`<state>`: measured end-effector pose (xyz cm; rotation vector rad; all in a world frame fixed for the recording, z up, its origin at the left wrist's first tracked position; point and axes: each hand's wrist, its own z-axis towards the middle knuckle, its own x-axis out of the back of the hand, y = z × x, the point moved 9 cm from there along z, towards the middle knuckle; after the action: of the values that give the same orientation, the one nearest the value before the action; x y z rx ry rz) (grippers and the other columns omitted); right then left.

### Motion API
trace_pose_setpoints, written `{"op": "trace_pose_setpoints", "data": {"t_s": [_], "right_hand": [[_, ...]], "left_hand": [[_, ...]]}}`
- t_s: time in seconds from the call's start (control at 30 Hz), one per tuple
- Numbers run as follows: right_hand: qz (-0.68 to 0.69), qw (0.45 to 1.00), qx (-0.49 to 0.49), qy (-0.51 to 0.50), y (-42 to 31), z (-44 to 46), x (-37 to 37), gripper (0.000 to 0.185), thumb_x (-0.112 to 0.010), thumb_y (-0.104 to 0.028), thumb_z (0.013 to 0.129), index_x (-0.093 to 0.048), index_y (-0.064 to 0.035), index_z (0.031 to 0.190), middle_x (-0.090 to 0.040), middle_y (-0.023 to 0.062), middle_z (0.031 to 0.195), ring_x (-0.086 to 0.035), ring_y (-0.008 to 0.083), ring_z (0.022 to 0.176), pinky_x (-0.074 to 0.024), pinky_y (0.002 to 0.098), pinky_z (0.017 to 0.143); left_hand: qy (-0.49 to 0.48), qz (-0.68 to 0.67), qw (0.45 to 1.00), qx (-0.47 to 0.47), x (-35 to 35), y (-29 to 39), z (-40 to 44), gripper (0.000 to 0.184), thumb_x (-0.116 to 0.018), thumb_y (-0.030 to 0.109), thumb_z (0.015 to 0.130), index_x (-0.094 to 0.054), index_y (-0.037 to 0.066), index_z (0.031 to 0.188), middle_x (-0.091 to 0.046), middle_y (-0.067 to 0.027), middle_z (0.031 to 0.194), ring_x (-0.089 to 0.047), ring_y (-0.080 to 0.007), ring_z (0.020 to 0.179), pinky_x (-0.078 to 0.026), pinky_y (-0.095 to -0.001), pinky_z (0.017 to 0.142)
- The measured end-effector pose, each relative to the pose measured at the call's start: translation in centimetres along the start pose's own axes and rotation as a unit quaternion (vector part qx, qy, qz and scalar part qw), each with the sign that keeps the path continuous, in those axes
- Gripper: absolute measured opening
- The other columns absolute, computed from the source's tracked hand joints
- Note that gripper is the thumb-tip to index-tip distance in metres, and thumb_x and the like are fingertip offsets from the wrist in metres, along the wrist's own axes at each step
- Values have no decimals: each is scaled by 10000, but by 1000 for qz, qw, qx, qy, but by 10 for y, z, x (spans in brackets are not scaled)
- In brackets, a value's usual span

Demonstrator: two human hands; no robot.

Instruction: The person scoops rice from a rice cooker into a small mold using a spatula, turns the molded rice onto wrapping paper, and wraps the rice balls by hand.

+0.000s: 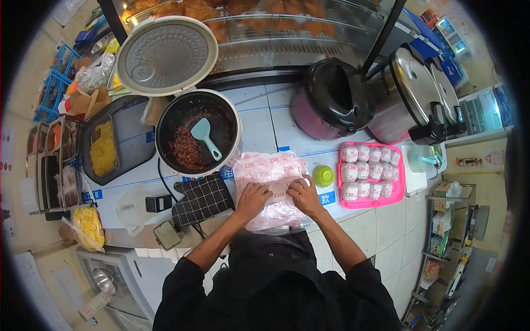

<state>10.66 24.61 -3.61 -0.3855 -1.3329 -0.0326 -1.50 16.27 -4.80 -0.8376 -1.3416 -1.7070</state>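
Note:
A stack of clear-and-white wrapping sheets (265, 164) printed with red "RICE" lettering lies on the counter in front of me. Across it is a wrapped roll (280, 190), its contents hidden by the wrapper. My left hand (254, 199) is closed on the roll's left end, fingers curled over it. The right end is gripped by my right hand (305, 194), with its fingers bent around the wrapper. Just right of that hand stands a small green container (323, 176). A pink tray (371, 202) farther right carries rows of wrapped bundles (362, 170) with the same print.
At the left, an open rice cooker (238, 124) contains dark reddish rice and a teal paddle (202, 130). A checkered oven mitt (203, 199) lies nearby. Black tray (138, 118) bears yellow food. Closed cookers (334, 99) and a glass display case (265, 41) line the back.

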Motion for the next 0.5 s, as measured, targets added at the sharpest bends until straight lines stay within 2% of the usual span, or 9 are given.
{"op": "trace_pose_setpoints", "data": {"t_s": [0.03,0.07,0.13,0.23,0.27,0.33,0.5], "right_hand": [[3,1000,-10,26,4,-4,1,221,-670,-53,777,-691,-143,978,-662,0,1047,-604,204,1111,-368,521,1124],[1,1000,-9,27,6,-10,-2,221,-670,-53,777,-691,-143,978,-662,0,1047,-604,204,1111,-368,521,1124],[-6,1000,-12,15,9,-17,-4,231,-674,-53,764,-680,-137,980,-654,4,1042,-606,204,1075,-406,490,1030],[-6,1000,-26,11,14,-25,-9,262,-672,-42,750,-670,-131,996,-646,17,1051,-603,214,1067,-416,477,987],[-5,1000,-27,10,15,-26,-10,262,-672,-42,750,-670,-131,996,-646,17,1051,-603,214,1067,-416,477,987],[-7,999,-31,5,18,-29,-15,428,-766,-41,634,-669,-138,1038,-645,17,1097,-607,231,1056,-411,481,967],[18,999,-47,-8,20,-33,-19,419,-741,-24,651,-665,-124,1051,-629,40,1117,-603,249,1063,-425,472,956]], "left_hand": [[9,2,1000,-4,2,1,-2,130,-631,101,826,-693,113,940,-660,-55,974,-638,-240,983,-470,-408,946],[11,3,1000,-5,2,1,-4,130,-631,101,826,-693,113,940,-660,-55,974,-638,-240,983,-470,-408,946],[11,6,1000,-16,4,2,-9,120,-630,109,819,-673,106,931,-641,-54,946,-639,-239,968,-495,-396,900],[17,20,999,-33,5,5,-15,111,-628,120,815,-662,104,919,-625,-51,926,-636,-236,949,-512,-388,856],[16,20,999,-32,5,5,-17,111,-628,120,815,-662,104,919,-625,-51,926,-636,-236,949,-512,-388,856],[43,27,998,-48,10,8,-21,126,-627,131,824,-665,104,942,-620,-49,932,-631,-235,940,-514,-390,844],[33,24,998,-39,6,7,-33,154,-621,134,837,-672,100,979,-619,-48,951,-626,-234,944,-507,-392,873]]}}
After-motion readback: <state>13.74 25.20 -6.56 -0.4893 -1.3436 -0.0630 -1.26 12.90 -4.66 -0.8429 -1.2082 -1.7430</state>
